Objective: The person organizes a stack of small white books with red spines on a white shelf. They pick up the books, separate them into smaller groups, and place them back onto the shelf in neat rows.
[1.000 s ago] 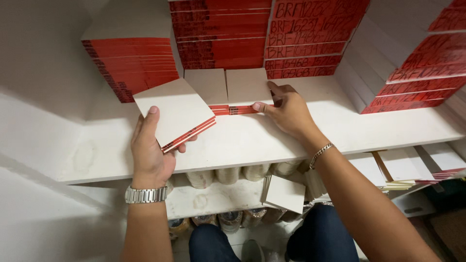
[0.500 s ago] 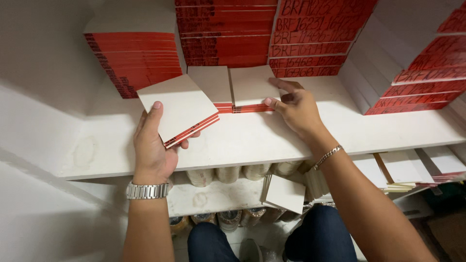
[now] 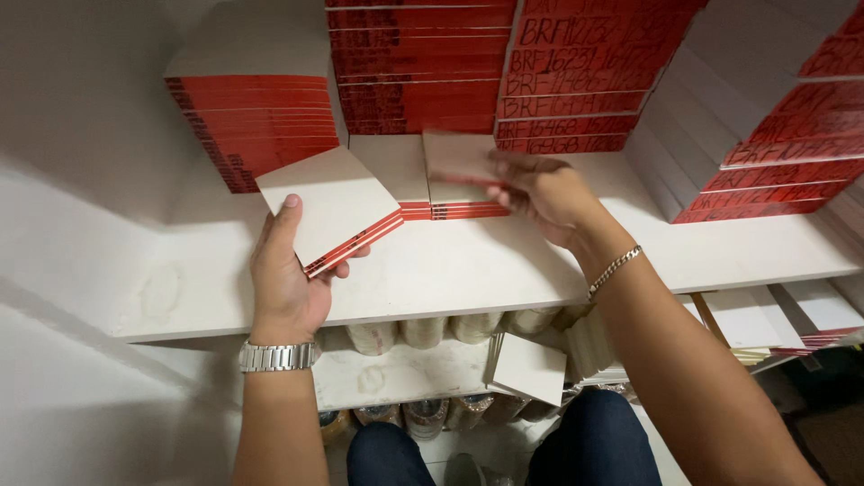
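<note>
— What are the small booklets [image 3: 331, 209] in the left hand [image 3: 286, 279] made of?

— They look like paper or thin card. The cover is matt white and smooth, and the edges are red. The booklet [image 3: 459, 158] at the right hand [image 3: 540, 191] is blurred, but it looks like the same matt card.

— And the shelf [image 3: 504, 261]?

— It is a white painted board, mostly matt, with some dull stains on the surface.

— Do you see any metal?

— Yes. The wristwatch [image 3: 277, 356] has a shiny steel link band, and the bracelet [image 3: 614, 268] is a thin shiny metal chain.

— And lower down?

— The trousers [image 3: 594, 445] are dark blue cloth, like denim. The tape rolls [image 3: 423, 331] under the shelf look glossy.
</note>
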